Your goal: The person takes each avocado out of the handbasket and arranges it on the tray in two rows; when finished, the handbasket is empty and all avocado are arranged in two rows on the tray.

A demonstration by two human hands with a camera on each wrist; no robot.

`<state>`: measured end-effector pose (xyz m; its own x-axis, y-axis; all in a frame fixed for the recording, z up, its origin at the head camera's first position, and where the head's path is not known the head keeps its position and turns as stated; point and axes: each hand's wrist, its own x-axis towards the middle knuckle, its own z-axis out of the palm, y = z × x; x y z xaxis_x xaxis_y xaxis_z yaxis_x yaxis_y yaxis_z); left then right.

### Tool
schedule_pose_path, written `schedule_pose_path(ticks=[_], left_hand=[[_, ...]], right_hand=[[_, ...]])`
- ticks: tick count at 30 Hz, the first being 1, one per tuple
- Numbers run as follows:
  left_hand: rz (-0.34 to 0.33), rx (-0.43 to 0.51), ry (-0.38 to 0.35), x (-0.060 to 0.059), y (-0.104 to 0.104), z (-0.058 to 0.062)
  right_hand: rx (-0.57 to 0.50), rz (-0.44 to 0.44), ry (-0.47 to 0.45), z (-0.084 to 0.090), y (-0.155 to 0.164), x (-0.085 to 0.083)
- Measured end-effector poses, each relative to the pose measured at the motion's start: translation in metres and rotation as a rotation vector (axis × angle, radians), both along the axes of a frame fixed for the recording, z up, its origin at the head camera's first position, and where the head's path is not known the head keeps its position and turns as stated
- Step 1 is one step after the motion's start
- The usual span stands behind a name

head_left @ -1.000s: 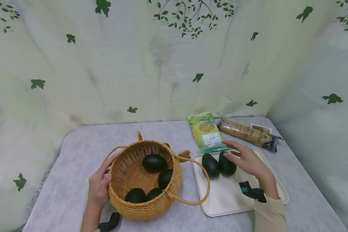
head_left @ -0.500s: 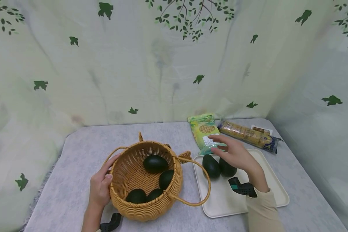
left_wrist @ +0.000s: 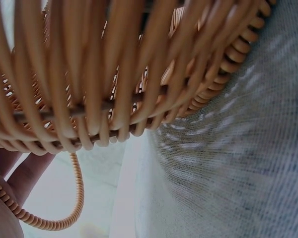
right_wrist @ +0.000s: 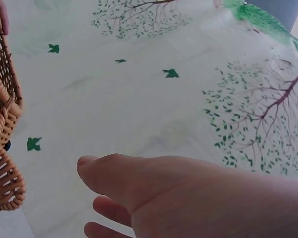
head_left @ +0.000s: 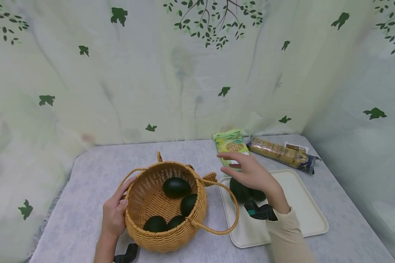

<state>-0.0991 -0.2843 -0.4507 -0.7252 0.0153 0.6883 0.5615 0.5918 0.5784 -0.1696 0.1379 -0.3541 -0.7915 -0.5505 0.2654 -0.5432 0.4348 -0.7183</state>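
Near the front edge of the tabletop (head_left: 95,171), in the head view, the left hand (head_left: 113,213) grips the rim of the wicker basket (head_left: 166,206), which holds four avocados (head_left: 175,186). The right hand (head_left: 250,173) hovers empty with fingers spread above two more avocados (head_left: 239,191) on the white tray (head_left: 299,204), right of the basket. In the left wrist view, fingers (left_wrist: 20,171) lie against the basket's weave. In the right wrist view, the right hand's fingers are relaxed and hold nothing.

Grey table (head_left: 92,175), wicker basket (head_left: 166,233), white tray (head_left: 303,204), green packet (head_left: 232,145), pasta packet (head_left: 281,153)
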Motion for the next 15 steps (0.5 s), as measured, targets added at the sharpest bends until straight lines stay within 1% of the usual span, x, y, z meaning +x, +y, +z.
schedule_pose_path(ticks=[5,8,11,15], left_hand=[[-0.007,0.005,0.001,0.000,0.000,-0.001],[0.006,0.000,-0.019,0.000,0.000,0.000],[0.019,-0.009,-0.025,0.001,0.000,0.000],[0.015,-0.010,-0.011,0.001,0.000,-0.001]], right_hand=[[-0.004,0.046,0.003,0.004,-0.013,-0.001],[-0.017,0.075,-0.020,0.006,-0.021,-0.001],[-0.015,0.096,-0.030,0.009,-0.028,-0.002],[-0.001,0.118,-0.010,0.012,-0.036,-0.002]])
